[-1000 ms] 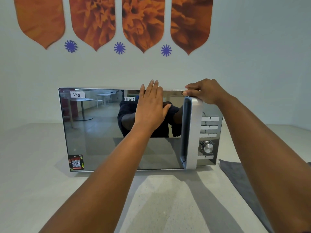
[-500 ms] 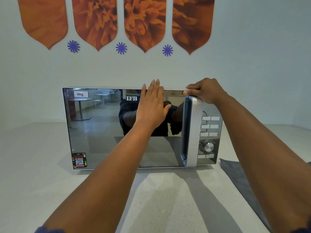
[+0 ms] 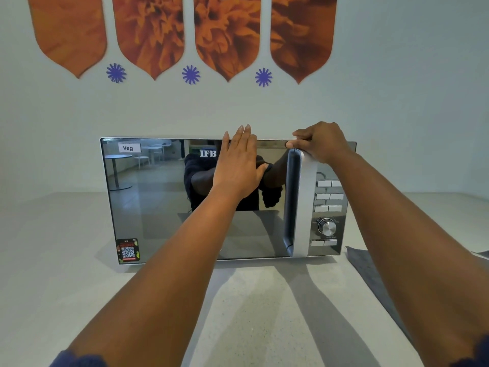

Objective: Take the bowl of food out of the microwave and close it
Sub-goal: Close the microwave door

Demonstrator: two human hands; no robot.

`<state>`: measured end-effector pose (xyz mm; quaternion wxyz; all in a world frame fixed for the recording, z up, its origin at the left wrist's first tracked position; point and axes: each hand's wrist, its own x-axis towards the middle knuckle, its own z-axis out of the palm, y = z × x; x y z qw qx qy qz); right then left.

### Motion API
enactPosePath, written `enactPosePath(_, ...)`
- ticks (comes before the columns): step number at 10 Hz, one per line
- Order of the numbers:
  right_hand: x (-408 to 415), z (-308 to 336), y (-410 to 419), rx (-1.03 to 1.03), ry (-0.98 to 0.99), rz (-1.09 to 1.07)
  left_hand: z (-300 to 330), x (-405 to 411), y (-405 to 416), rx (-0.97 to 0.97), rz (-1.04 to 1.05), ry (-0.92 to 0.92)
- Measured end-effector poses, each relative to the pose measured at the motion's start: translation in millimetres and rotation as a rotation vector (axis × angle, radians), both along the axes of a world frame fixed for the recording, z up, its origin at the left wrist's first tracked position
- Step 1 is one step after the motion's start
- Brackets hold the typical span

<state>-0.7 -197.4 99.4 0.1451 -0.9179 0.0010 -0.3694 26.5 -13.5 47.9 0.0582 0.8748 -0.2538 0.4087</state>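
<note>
A silver microwave [image 3: 158, 207] with a mirrored door stands on the counter against the wall, its door shut. My left hand [image 3: 239, 165] lies flat and open against the upper middle of the door glass. My right hand [image 3: 321, 141] curls over the top of the vertical silver door handle [image 3: 301, 202], fingers closed around its upper end. The bowl of food is hidden; the mirrored glass shows only reflections.
A pale speckled counter [image 3: 251, 313] stretches in front of the microwave. A grey cloth [image 3: 370, 271] lies on it at the right. The control panel with buttons and a knob [image 3: 327, 225] sits right of the handle. The wall behind carries orange flower decorations.
Both hands keep their places on the door and handle. The view has shifted slightly, so the microwave appears a little further right in the frame.
</note>
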Motion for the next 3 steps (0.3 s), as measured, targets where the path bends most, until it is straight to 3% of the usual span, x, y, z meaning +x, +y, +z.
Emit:
enactPosePath(2, -4, -8, 14, -0.074, 0.052, -0.097, 0, -3, 4, 0.045, -0.015, 0.02)
enactPosePath(3, -12, -16, 24, -0.06, -0.028, -0.12, -4, -5, 18, -0.003, -0.014, -0.038)
